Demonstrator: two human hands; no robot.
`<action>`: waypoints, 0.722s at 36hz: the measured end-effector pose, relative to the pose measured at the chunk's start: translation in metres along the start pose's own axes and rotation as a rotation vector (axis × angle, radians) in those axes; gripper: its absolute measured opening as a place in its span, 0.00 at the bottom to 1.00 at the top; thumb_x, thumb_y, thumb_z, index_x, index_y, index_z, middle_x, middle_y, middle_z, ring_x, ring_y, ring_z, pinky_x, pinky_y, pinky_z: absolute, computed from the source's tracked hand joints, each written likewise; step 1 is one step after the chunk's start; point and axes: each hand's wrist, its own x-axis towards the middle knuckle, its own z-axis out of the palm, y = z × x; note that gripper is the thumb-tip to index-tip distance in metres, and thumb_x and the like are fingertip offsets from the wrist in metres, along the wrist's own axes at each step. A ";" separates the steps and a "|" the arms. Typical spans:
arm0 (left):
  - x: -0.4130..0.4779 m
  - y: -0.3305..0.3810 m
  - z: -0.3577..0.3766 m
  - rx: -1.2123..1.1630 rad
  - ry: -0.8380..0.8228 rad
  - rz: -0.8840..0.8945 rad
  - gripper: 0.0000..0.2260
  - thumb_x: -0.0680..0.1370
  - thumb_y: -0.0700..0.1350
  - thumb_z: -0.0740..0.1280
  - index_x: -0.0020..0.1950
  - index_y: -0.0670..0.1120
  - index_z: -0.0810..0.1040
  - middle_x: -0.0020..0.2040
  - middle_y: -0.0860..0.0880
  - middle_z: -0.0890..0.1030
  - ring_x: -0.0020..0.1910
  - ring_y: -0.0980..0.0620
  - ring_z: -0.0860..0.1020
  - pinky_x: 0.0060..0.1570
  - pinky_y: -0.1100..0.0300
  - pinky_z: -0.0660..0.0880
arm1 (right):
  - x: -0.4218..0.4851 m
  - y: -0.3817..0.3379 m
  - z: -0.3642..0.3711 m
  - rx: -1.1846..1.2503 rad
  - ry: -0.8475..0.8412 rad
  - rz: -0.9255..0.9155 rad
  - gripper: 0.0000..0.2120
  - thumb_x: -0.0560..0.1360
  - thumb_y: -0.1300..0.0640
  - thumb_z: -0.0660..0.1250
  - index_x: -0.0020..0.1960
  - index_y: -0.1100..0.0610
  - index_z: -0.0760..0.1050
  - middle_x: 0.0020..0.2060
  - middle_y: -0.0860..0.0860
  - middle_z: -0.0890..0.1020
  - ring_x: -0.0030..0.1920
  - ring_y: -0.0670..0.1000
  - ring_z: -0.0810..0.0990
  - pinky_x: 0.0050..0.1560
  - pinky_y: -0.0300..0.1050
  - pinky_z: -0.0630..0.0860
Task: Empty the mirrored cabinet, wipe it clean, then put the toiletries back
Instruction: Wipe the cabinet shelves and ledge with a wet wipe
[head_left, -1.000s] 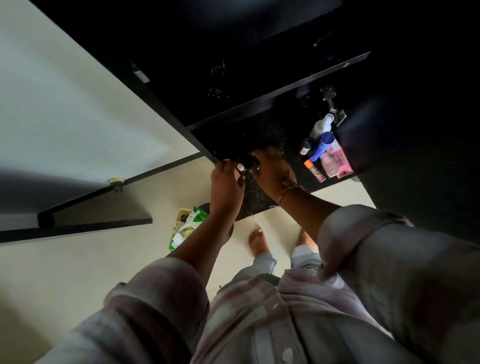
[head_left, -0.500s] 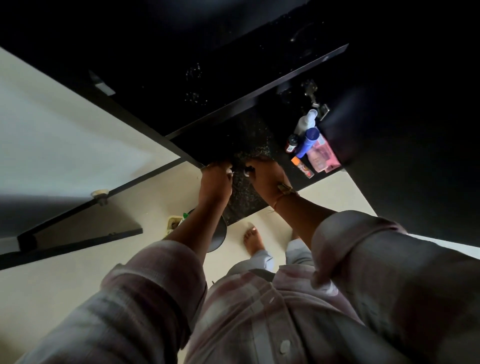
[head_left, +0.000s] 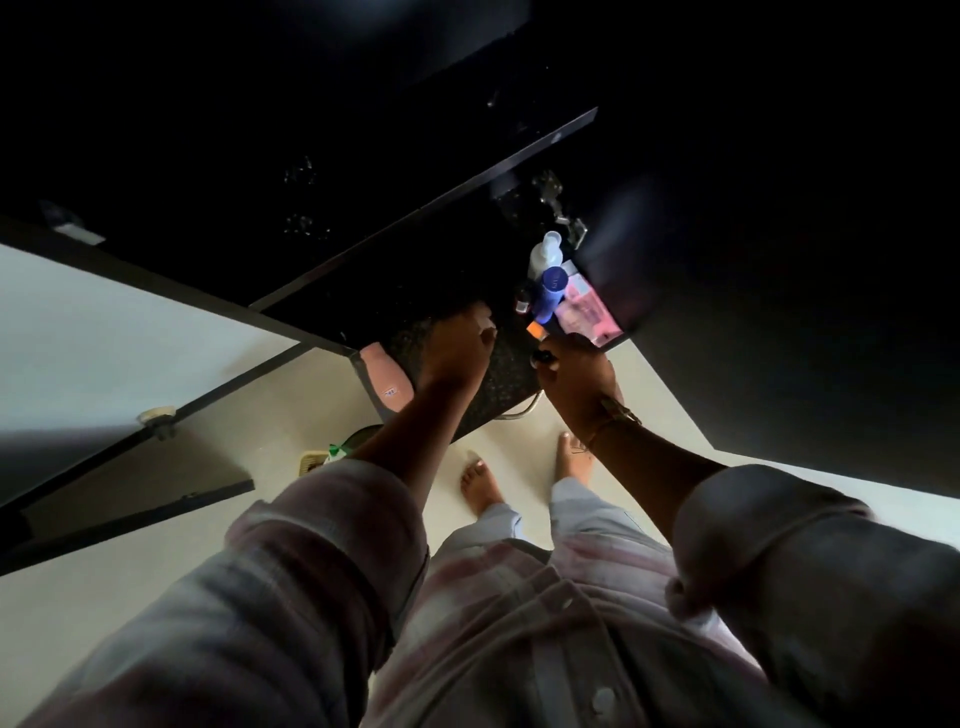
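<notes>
right hand (head_left: 571, 371) pinches a small dark bottle (head_left: 540, 358), apparently adding it to the toiletries (head_left: 550, 291) grouped on the counter (head_left: 493, 395); grip of the left hand (head_left: 457, 353) cannot be told.

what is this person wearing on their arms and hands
The left sleeve and right sleeve belong to a pale pink and white checked shirt, rolled up near the elbows. The right hand has a gold-toned bangle at its wrist. The left hand shows no jewellery.
</notes>
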 end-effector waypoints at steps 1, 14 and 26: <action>0.003 0.005 0.002 -0.010 0.000 -0.001 0.11 0.80 0.44 0.65 0.61 0.43 0.76 0.56 0.44 0.82 0.57 0.45 0.80 0.53 0.53 0.78 | 0.001 0.004 -0.002 -0.004 0.004 0.007 0.12 0.74 0.57 0.66 0.57 0.55 0.79 0.51 0.56 0.81 0.49 0.60 0.80 0.46 0.44 0.74; 0.020 0.031 0.025 0.078 0.025 -0.027 0.10 0.79 0.45 0.65 0.57 0.43 0.78 0.53 0.42 0.82 0.53 0.42 0.80 0.48 0.54 0.76 | 0.012 0.024 -0.015 0.010 -0.023 -0.010 0.13 0.74 0.55 0.68 0.58 0.55 0.79 0.51 0.55 0.80 0.48 0.59 0.80 0.44 0.43 0.73; 0.020 0.035 0.031 0.064 0.075 -0.030 0.09 0.82 0.44 0.60 0.56 0.41 0.77 0.50 0.43 0.82 0.49 0.44 0.82 0.47 0.53 0.79 | 0.015 0.023 -0.020 0.005 -0.027 -0.089 0.13 0.73 0.55 0.68 0.57 0.55 0.79 0.50 0.55 0.80 0.47 0.60 0.81 0.43 0.42 0.72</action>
